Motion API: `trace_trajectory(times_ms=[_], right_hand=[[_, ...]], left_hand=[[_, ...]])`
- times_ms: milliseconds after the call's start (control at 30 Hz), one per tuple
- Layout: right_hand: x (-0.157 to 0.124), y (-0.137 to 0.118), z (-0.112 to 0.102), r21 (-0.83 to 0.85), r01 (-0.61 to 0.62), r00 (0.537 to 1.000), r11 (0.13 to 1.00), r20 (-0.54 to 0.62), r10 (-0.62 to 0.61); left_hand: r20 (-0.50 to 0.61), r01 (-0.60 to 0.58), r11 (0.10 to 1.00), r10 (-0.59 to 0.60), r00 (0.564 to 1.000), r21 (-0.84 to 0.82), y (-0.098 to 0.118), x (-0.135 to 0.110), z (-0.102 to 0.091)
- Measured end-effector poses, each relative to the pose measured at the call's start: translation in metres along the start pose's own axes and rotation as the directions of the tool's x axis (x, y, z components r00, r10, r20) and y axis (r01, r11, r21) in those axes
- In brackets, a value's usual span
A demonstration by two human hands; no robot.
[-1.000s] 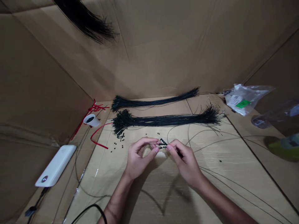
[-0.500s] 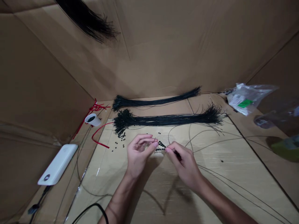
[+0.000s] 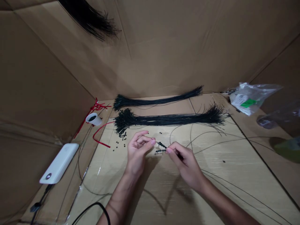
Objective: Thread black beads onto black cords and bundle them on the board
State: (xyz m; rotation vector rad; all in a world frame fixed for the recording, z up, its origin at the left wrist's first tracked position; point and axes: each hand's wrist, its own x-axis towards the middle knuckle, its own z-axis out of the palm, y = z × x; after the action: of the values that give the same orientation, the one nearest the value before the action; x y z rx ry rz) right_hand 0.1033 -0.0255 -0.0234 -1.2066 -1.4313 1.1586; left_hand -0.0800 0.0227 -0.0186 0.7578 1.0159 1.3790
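Observation:
My left hand (image 3: pixel 137 153) and my right hand (image 3: pixel 185 161) meet over the middle of a cardboard floor (image 3: pixel 164 187). Between their fingertips runs a thin black wire strung with small dark beads (image 3: pixel 161 147). Each hand pinches one end of that beaded wire, thumb against forefinger. Loose black beads (image 3: pixel 119 140) lie scattered just left of my left hand. Behind the hands lie two long bundles of black wires, a thicker near one (image 3: pixel 168 119) and a thinner far one (image 3: pixel 154 100).
A small white cup of beads (image 3: pixel 93 119) and red ribbon (image 3: pixel 98 142) sit at the left, with a white power bank (image 3: pixel 59 163) and its cable nearer me. A clear plastic bag (image 3: pixel 252 97) lies at the right. Cardboard walls enclose the space. Single wires trail rightward.
Both hands have stayed pinched on the beaded wire; the left hand has shifted slightly left and the beaded stretch between the fingertips has opened out a little.

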Motion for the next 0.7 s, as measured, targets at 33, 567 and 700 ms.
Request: trace_trajectory(times_ms=[33, 567, 700], right_hand=[[-0.0002, 0.0000, -0.0001, 0.005, -0.001, 1.000, 1.000, 0.000, 0.001], [0.0010, 0.0042, 0.0001, 0.025, -0.049, 0.998, 0.999, -0.028, 0.049], [0.0020, 0.0022, 0.0011, 0.043, -0.053, 0.998, 0.998, -0.019, 0.054]], left_hand=[[-0.008, 0.006, 1.000, -0.007, 1.000, -0.013, 0.0006, 0.0003, 0.0003], [0.199, 0.117, 0.989, -0.132, 0.971, 0.086, 0.0013, -0.0016, -0.0041], [0.178, 0.021, 0.980, -0.057, 0.982, 0.200, 0.0002, -0.0042, -0.0006]])
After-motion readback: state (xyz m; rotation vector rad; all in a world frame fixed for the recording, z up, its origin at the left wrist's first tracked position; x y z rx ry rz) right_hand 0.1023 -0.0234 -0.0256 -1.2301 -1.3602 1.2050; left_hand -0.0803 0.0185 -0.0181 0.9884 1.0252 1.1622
